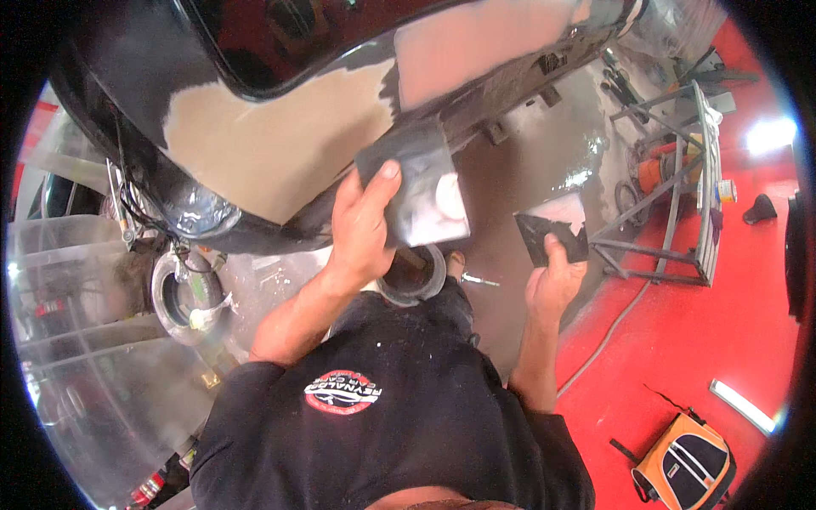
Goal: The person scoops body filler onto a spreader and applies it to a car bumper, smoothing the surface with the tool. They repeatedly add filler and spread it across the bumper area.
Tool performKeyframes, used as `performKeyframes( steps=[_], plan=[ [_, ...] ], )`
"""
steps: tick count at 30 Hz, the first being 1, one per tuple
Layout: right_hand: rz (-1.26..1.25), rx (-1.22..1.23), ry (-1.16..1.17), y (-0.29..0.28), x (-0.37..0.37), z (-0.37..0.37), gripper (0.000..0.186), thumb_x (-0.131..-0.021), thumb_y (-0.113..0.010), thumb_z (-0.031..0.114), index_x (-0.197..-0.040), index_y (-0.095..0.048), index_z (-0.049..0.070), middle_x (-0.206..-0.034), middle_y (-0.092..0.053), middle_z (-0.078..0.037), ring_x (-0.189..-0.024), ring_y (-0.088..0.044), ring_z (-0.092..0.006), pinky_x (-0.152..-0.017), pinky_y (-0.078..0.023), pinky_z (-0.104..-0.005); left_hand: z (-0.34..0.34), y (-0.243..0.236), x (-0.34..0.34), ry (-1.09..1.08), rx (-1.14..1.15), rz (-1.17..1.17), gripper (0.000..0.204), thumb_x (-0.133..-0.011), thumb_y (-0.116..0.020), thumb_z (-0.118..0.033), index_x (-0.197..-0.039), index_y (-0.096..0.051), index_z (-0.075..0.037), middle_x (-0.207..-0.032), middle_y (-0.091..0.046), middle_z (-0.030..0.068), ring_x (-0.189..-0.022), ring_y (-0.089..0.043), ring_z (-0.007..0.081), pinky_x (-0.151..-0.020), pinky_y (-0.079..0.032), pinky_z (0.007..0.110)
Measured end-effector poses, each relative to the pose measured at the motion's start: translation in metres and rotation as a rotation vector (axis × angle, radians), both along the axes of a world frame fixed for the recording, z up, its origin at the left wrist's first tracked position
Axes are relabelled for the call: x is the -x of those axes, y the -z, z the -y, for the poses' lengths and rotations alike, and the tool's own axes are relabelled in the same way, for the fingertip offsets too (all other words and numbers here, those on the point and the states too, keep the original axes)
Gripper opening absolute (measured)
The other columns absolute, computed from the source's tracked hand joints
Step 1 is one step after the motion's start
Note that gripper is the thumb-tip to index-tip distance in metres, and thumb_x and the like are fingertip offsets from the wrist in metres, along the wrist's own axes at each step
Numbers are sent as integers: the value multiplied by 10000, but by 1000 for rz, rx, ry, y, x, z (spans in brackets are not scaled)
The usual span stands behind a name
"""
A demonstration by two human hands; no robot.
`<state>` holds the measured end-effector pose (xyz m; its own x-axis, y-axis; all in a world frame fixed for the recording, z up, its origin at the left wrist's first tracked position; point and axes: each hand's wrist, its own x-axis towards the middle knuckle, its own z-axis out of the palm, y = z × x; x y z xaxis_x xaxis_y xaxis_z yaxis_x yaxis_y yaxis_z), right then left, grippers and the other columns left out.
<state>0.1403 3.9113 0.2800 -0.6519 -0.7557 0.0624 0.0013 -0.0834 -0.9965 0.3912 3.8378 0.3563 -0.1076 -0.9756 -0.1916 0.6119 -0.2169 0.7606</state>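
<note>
My left hand (361,225) is closed on the near-left edge of a dark flat mixing board (406,170), its thumb on top. Pale, glossy paste (438,223) covers the board's lower right part. To the right, apart from the board, my right hand (554,287) grips a dark, thin, square spreader (535,231) with pinkish-white paste (563,207) along its far side. Just beyond the board is a black car body panel (132,110) with a beige filler patch (263,144). Farther right on the car lies a pink filler patch (459,55).
A grey metal frame stand (707,187) stands on the right, near a red floor or wall surface (748,297). A cable (608,336) runs from it. An orange and black bag (688,463) sits lower right. A tyre (166,293) and clear plastic sheeting (85,331) are at left.
</note>
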Motion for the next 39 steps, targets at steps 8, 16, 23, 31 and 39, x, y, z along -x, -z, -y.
performKeyframes(
  steps=[8, 16, 23, 31, 39],
  plan=[
    [-1241, 290, -358, -77, -28, 12, 570, -706, -707, 16, -1270, -690, 99, -1229, -663, -87, -1089, -591, -303, -973, -466, -419, 12, 0, 18, -14, 326, 325, 278, -1032, -546, -196, -1217, -608, 3, -1111, -670, 65, -999, -619, 148, -872, -512, 334],
    [-891, 260, -676, -19, -10, 40, 500, -789, -638, -23, -1269, -685, 109, -1192, -668, -113, -1085, -620, -314, -993, -482, -428, 29, 9, 38, -310, 330, 720, 262, -1037, -534, -157, -1206, -604, 30, -1126, -666, 103, -969, -624, 173, -878, -508, 353],
    [-312, 156, -123, -17, 51, 186, 427, -975, -551, 28, -1398, -563, -25, -1369, -628, -182, -1261, -581, -239, -1089, -401, -345, 11, 44, 8, -355, 210, 572, 398, -1014, -549, -148, -1373, -503, 20, -1266, -610, 100, -1103, -611, 202, -973, -489, 368],
    [-450, 117, 101, -7, 90, 332, 437, -946, -561, 59, -1380, -601, 67, -1278, -648, -224, -1167, -636, -377, -1007, -475, -423, -21, 82, -12, -342, -107, 445, 346, -1010, -580, -166, -1325, -556, -27, -1201, -637, 66, -1051, -610, 176, -916, -490, 336],
    [-844, 245, 144, 1, 65, 343, 562, -842, -541, -64, -1385, -591, 70, -1214, -652, -222, -1107, -633, -407, -976, -499, -460, -17, 77, -13, -373, -186, 450, 352, -1018, -573, -186, -1336, -550, -38, -1194, -641, 69, -1015, -630, 185, -876, -525, 343]
  ],
)
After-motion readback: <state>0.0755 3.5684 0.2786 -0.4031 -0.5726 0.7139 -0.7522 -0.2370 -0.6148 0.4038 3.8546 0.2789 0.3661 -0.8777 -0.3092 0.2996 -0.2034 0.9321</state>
